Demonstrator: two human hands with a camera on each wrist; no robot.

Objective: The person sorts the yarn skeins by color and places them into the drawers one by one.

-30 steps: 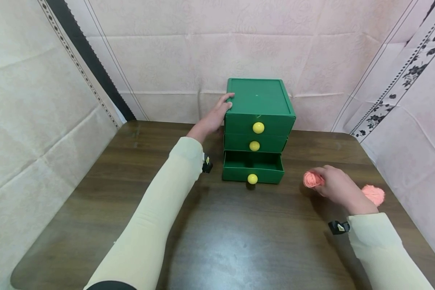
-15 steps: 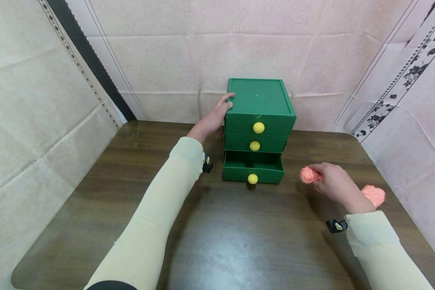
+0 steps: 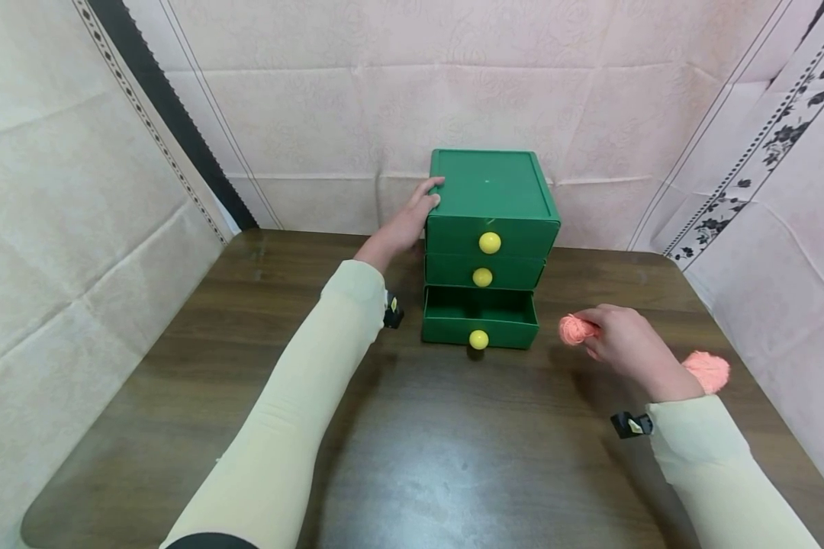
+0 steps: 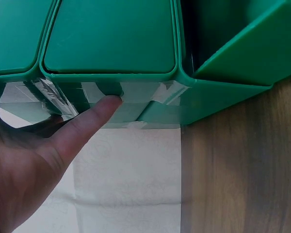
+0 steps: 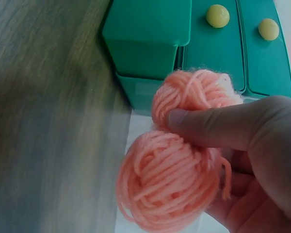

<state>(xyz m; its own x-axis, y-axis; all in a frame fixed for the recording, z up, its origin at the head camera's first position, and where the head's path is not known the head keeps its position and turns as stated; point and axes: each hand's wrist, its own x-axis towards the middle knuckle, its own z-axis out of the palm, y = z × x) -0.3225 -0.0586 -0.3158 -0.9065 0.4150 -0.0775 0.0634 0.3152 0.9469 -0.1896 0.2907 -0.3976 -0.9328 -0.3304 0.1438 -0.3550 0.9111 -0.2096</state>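
A green drawer cabinet [image 3: 494, 183] with yellow knobs stands at the back of the table, its bottom drawer [image 3: 479, 329] pulled out. My left hand [image 3: 407, 221] rests against the cabinet's left side, fingertips at the top edge; in the left wrist view its straight thumb [image 4: 89, 124] presses the taped side. To the right of the drawer, my right hand [image 3: 635, 343] pinches coral-pink yarn [image 3: 578, 329] between thumb and fingers. Up close in the right wrist view, the yarn [image 5: 165, 182] bulges in two lobes around the thumb tip, with a loose strand hanging.
Another coral-pink bundle of yarn [image 3: 709, 371] lies on the table behind my right wrist. The dark brown wooden table [image 3: 412, 442] is bordered by pale cloth [image 3: 302, 114] at the back and on both sides.
My right hand has moved a little left, towards the open drawer, carrying the pinched yarn. The left hand and the cabinet stay in place.
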